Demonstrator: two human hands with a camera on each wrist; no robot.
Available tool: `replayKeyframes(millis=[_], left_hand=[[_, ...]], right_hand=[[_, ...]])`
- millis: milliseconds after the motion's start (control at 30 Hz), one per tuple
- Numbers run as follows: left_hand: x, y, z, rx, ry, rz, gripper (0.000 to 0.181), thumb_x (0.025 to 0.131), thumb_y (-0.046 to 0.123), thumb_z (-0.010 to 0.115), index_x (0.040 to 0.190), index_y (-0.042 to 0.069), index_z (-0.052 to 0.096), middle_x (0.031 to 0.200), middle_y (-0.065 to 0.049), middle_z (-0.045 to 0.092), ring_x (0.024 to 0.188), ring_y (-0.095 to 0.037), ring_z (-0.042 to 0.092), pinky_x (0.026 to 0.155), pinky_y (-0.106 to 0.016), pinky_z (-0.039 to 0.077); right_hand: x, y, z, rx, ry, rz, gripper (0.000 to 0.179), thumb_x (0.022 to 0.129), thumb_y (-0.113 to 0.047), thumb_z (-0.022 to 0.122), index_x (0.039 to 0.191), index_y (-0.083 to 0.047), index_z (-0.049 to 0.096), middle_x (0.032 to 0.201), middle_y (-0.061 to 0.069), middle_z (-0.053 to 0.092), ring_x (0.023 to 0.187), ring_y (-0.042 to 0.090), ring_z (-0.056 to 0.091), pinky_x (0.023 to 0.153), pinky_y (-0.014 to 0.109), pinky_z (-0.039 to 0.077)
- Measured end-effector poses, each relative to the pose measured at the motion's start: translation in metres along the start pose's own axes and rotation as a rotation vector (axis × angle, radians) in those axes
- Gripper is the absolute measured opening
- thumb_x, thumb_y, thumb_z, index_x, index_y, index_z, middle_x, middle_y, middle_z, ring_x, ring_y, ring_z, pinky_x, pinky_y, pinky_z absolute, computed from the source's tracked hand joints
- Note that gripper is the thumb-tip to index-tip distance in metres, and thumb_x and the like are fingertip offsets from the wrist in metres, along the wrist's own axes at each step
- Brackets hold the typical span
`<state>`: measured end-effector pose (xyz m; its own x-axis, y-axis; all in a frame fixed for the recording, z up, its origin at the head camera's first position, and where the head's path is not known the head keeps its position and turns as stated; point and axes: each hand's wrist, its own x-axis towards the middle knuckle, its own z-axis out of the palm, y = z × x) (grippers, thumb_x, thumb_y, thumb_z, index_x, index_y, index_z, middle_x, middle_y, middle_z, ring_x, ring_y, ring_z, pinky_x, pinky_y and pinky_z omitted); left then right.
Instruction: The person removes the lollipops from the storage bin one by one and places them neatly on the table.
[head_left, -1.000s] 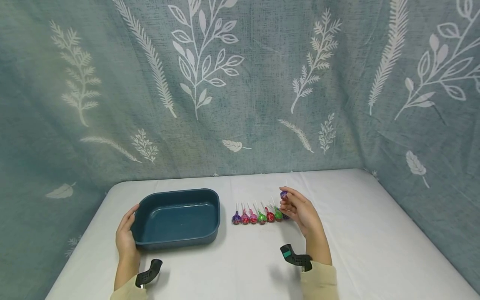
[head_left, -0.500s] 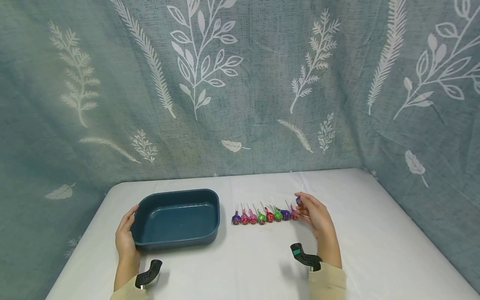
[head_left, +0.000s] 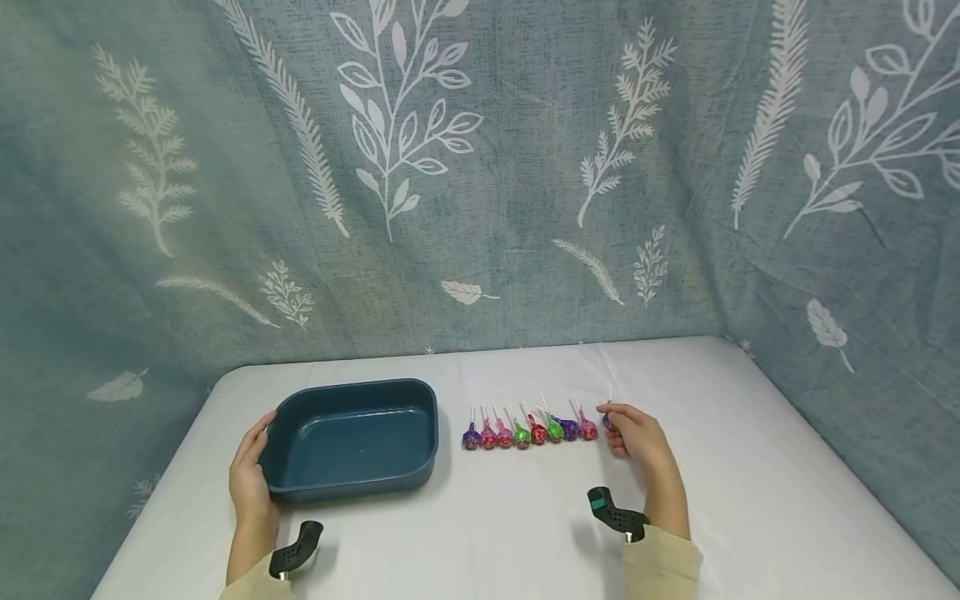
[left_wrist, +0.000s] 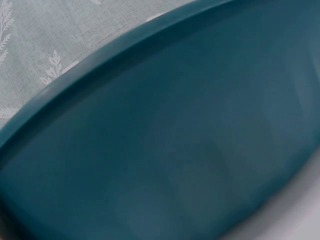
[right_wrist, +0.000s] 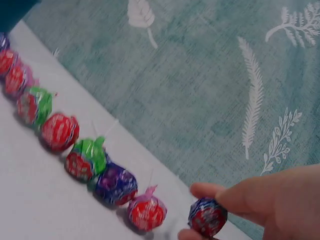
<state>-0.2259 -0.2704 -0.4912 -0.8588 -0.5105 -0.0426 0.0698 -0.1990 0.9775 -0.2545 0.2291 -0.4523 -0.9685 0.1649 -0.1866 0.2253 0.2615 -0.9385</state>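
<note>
My left hand (head_left: 251, 483) rests along the outer left side of a dark teal rectangular tub (head_left: 352, 485), fingers lying against its wall. The left wrist view is filled by that tub's smooth inside (left_wrist: 165, 130). Between thumb and fingers, my right hand (head_left: 643, 437) pinches a purple-blue wrapped lollipop (right_wrist: 207, 218), low over the white cloth with its stick pointing away. It is just right of a row of lollipops, nearest a pink one (head_left: 587, 429), with a small gap between. Whether it touches the cloth is unclear.
The row runs leftward through a purple lollipop (head_left: 569, 429), a green one (head_left: 554, 431), a red one (head_left: 538, 434) and several more, sticks toward the back. A patterned green curtain (head_left: 517, 192) hangs behind the white-covered table (head_left: 480, 533).
My right hand has moved right along the row and then lowered with the purple-blue lollipop, uncovering the purple and pink ones at the right end. My left hand stays at the tub.
</note>
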Motion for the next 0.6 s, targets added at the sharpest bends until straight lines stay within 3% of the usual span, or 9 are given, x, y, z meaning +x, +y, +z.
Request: replayKeyframes(millis=[333,433,500,600], left_hand=[[0.001,-0.001,0.000,-0.004,0.001,-0.012,0.042,0.105,0.028,0.032,0.141,0.014,0.051,0.150,0.006,0.038,0.143,-0.011,0.018,0.115,-0.034,0.004],[0.000,-0.001,0.000,-0.004,0.001,-0.013,0.042,0.106,0.028,0.032,0.141,0.014,0.051,0.150,0.006,0.038,0.143,-0.011,0.019,0.115,-0.034,0.005],[0.000,-0.001,0.000,-0.005,0.001,-0.012,0.042,0.106,0.028,0.032,0.141,0.014,0.051,0.150,0.005,0.038,0.142,-0.012,0.020,0.115,-0.034,0.007],[0.001,-0.001,0.000,-0.006,-0.001,-0.010,0.042,0.106,0.028,0.032,0.141,0.014,0.051,0.150,0.005,0.039,0.142,-0.012,0.020,0.115,-0.034,0.007]], right_hand=[[0.001,0.010,0.000,-0.188,0.024,-0.020,0.034,0.101,-0.012,0.040,0.128,0.003,0.056,0.079,0.009,0.053,0.062,0.014,0.049,0.058,0.026,0.047],[0.004,0.012,0.001,-0.287,0.019,-0.042,0.036,0.102,-0.014,0.041,0.131,0.001,0.056,0.073,0.010,0.054,0.061,0.018,0.050,0.062,0.031,0.044],[0.005,0.013,0.002,-0.361,0.026,-0.061,0.037,0.102,-0.016,0.041,0.132,-0.001,0.057,0.080,0.015,0.060,0.072,0.026,0.057,0.071,0.040,0.046],[0.007,0.015,0.004,-0.478,0.028,-0.093,0.038,0.102,-0.019,0.041,0.134,-0.005,0.056,0.113,0.027,0.062,0.108,0.044,0.055,0.094,0.057,0.039]])
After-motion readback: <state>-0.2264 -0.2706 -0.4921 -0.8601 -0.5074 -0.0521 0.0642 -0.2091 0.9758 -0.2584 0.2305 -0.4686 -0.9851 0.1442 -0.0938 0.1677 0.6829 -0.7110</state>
